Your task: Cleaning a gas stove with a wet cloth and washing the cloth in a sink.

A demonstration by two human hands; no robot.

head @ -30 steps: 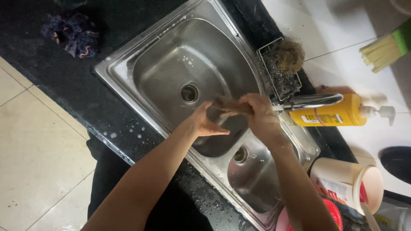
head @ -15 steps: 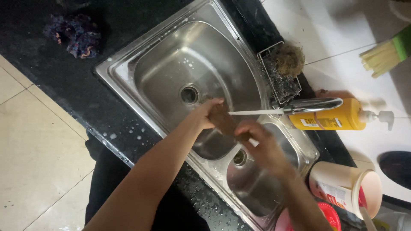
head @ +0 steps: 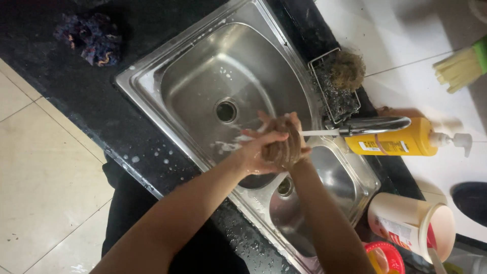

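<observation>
Item: left hand (head: 258, 147) & right hand (head: 286, 144), fingers clasped round each other, holding nothing, under tap (head: 375, 125) stream over sink (head: 152, 76). Step: rinsing, prob. Next: keep palms beneath the stream.

Black stone counter (head: 66, 86) between beige floor tiles (head: 40, 193) and white wall tiles (head: 401, 35)

A yellow pump bottle (head: 393, 142) (white label) lies behind the tap, a white labelled tub (head: 411, 226) nearby.
</observation>
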